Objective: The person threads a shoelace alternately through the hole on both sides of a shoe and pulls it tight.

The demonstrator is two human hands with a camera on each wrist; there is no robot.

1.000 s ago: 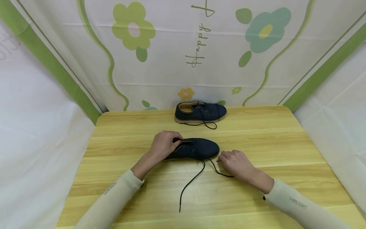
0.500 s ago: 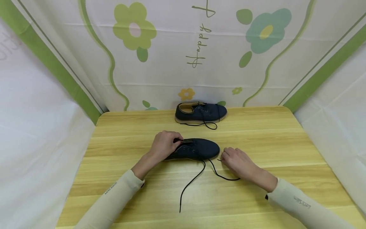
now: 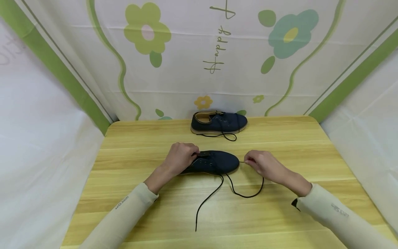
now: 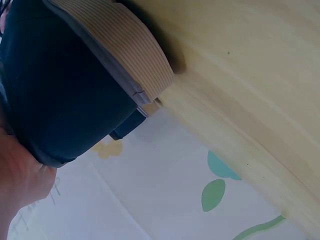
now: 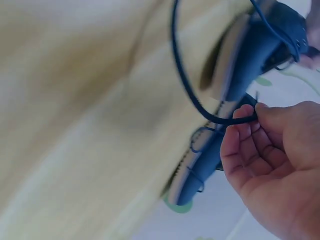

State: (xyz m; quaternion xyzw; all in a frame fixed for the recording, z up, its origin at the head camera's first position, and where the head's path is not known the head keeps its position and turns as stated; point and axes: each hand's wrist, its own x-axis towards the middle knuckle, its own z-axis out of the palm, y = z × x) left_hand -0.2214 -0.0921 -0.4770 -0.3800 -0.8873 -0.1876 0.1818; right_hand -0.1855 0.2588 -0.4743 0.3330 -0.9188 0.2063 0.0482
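Note:
A dark navy lace-up shoe (image 3: 225,160) lies on the table with its toe to the right. My left hand (image 3: 180,157) grips it at the opening near the tongue; fingertips are partly hidden. In the left wrist view the shoe's heel (image 4: 60,85) and ribbed pale sole fill the upper left. Just right of the toe, my right hand (image 3: 264,166) pinches a black shoelace (image 5: 186,85) near its tip, between thumb and fingers. That lace loops down from the shoe's side. Its other end (image 3: 205,200) trails loose toward the front of the table.
A matching shoe (image 3: 230,124) stands at the table's back edge, toe right, its lace loosely looped in front of it. Behind hangs a white cloth (image 3: 186,76) with printed flowers. The wooden table (image 3: 295,145) extends on both sides.
My right hand has moved up and slightly right, the lace tip now pointing left at the shoe's toe. The lace loop has swung wider. My left hand and the shoe have barely moved.

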